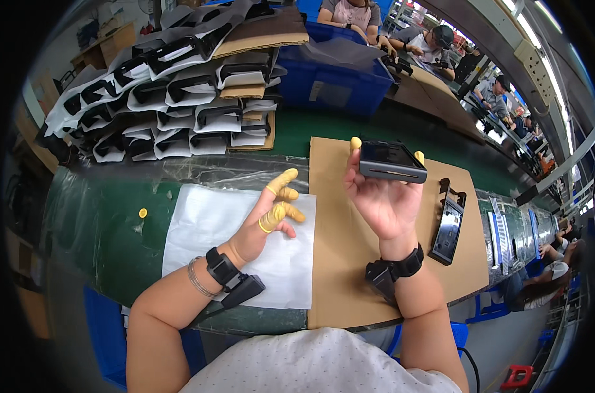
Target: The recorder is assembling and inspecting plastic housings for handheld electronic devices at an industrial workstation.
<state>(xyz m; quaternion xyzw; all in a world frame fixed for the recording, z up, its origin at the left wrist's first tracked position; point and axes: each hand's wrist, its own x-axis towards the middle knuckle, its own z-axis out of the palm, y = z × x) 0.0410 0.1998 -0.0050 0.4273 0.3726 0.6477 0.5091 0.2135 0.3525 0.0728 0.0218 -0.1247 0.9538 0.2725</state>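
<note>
My right hand [388, 204] grips a dark grey rectangular plastic housing [393, 171] with a narrow slot along its near face, lifted above the brown cardboard sheet [340, 288]. Yellow finger cots show on that hand's fingertips at both sides of the part. My left hand [261, 226] holds nothing; its fingers, in yellow cots, are apart over a white foam sheet [199, 275]. A second dark plastic frame piece [449, 223], long and narrow, lies on the cardboard to the right of my right hand.
Wrapped black parts [180, 92] are stacked between cardboard layers at the back left. Beyond the bench stands a blue bin [333, 82]. A loose yellow finger cot [143, 213] lies on the green mat [108, 239]. Co-workers sit farther back and at the right.
</note>
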